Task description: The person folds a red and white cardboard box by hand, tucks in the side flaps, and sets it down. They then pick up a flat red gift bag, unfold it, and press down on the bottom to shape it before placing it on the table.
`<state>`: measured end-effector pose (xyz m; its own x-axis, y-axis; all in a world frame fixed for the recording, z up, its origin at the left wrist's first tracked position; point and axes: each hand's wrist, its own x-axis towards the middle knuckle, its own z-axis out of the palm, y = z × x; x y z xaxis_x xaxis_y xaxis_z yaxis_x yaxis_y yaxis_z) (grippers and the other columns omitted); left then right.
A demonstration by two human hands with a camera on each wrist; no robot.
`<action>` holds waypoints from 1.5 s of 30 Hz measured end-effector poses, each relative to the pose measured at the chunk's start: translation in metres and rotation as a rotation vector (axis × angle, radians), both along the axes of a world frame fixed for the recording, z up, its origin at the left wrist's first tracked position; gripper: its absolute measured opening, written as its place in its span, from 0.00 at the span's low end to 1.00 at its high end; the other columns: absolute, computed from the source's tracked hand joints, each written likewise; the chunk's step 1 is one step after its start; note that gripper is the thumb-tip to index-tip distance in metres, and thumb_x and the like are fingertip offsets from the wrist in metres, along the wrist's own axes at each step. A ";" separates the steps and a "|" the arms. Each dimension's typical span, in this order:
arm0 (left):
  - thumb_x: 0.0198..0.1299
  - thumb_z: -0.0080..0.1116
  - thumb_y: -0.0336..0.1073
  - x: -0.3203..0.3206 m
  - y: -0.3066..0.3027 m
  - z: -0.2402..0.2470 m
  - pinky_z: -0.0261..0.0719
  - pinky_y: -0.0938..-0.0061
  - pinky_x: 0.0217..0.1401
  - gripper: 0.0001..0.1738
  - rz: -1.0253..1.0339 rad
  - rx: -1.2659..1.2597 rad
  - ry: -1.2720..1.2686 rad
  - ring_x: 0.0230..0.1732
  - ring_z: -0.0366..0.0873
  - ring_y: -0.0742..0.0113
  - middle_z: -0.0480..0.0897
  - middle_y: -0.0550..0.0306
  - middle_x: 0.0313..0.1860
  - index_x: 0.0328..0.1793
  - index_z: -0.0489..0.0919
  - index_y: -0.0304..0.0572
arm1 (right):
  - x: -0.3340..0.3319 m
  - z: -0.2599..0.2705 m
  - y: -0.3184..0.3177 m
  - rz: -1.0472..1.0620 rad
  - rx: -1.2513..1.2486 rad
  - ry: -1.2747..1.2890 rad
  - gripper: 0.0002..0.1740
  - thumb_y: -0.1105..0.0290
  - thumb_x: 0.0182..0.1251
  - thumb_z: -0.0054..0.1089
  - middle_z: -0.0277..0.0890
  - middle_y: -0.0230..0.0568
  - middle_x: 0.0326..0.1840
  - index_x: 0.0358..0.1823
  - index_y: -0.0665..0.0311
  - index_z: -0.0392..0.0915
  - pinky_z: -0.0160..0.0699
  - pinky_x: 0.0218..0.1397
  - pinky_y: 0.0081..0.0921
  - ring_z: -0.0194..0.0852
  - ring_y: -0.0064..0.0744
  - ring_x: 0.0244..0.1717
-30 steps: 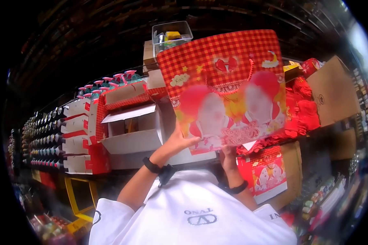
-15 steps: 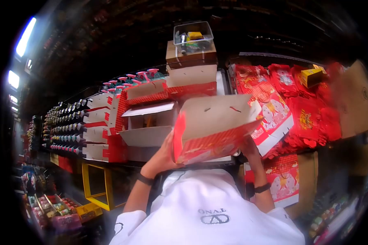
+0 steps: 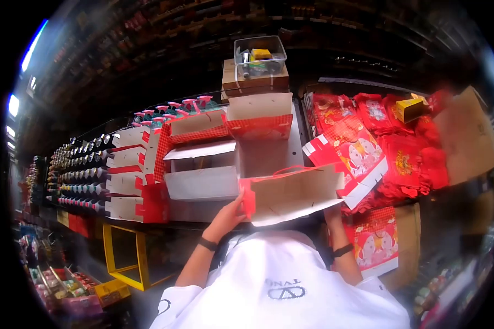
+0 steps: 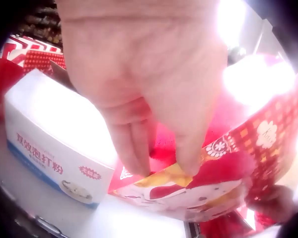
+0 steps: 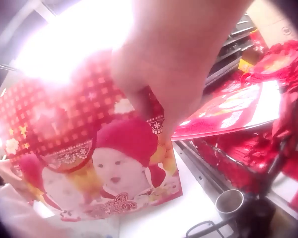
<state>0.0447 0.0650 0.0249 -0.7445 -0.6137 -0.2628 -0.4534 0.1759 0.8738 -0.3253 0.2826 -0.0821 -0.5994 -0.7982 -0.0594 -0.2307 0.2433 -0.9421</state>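
A red checked paper gift bag is held in front of the white shirt, its brown inside facing up toward the head camera. My left hand grips its left side, with thumb and fingers at the edge in the left wrist view. My right hand holds the opposite side and is partly hidden behind the bag in the head view. A red cord handle shows at the far rim. Printed children in red hats cover the front panel. Beside the left hand stands a white printed box.
Another gift bag lies flat on red packets at right, near a small yellow box. Red-edged cartons and pink-topped bottles line the counter. A clear tub stands behind; a yellow frame is lower left.
The gift bag, earlier raised with its printed front toward the head camera, has been lowered and tipped so its inside shows. Both hands keep hold of it.
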 end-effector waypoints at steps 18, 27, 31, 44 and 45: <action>0.69 0.71 0.40 0.032 -0.017 -0.103 0.79 0.57 0.73 0.46 0.026 0.132 0.058 0.71 0.81 0.39 0.81 0.31 0.72 0.88 0.61 0.41 | 0.068 0.026 -0.028 -0.389 0.103 -0.753 0.25 0.71 0.75 0.58 0.75 0.42 0.62 0.71 0.66 0.69 0.84 0.66 0.62 0.75 0.46 0.65; 0.71 0.67 0.43 0.092 -0.035 -0.102 0.80 0.54 0.70 0.33 -0.086 0.014 -0.109 0.69 0.81 0.39 0.83 0.37 0.69 0.79 0.73 0.41 | 0.119 0.060 -0.085 -0.367 0.131 -1.317 0.84 0.30 0.65 0.72 0.16 0.77 0.91 0.85 0.77 0.12 0.60 0.81 0.75 0.28 0.80 0.90; 0.71 0.66 0.43 0.121 -0.056 -0.096 0.81 0.53 0.69 0.30 -0.157 -0.116 -0.155 0.68 0.81 0.40 0.84 0.41 0.68 0.76 0.76 0.42 | 0.119 0.061 -0.126 -0.243 0.063 -1.381 0.80 0.30 0.65 0.70 0.13 0.70 0.92 0.88 0.66 0.16 0.44 0.86 0.77 0.24 0.78 0.91; 0.71 0.67 0.45 0.188 -0.037 -0.105 0.80 0.56 0.71 0.31 0.228 -0.071 -0.126 0.70 0.81 0.42 0.82 0.41 0.71 0.77 0.76 0.43 | 0.101 0.022 -0.178 -0.447 0.081 -1.156 0.26 0.82 0.61 0.48 0.70 0.60 0.70 0.63 0.74 0.70 0.63 0.83 0.69 0.65 0.66 0.76; 0.72 0.67 0.44 0.184 -0.032 -0.104 0.80 0.57 0.71 0.31 0.272 -0.051 -0.156 0.71 0.81 0.43 0.83 0.41 0.71 0.77 0.76 0.42 | 0.095 0.017 -0.187 -0.469 0.038 -1.218 0.22 0.82 0.62 0.49 0.70 0.63 0.69 0.59 0.79 0.69 0.67 0.83 0.66 0.68 0.68 0.73</action>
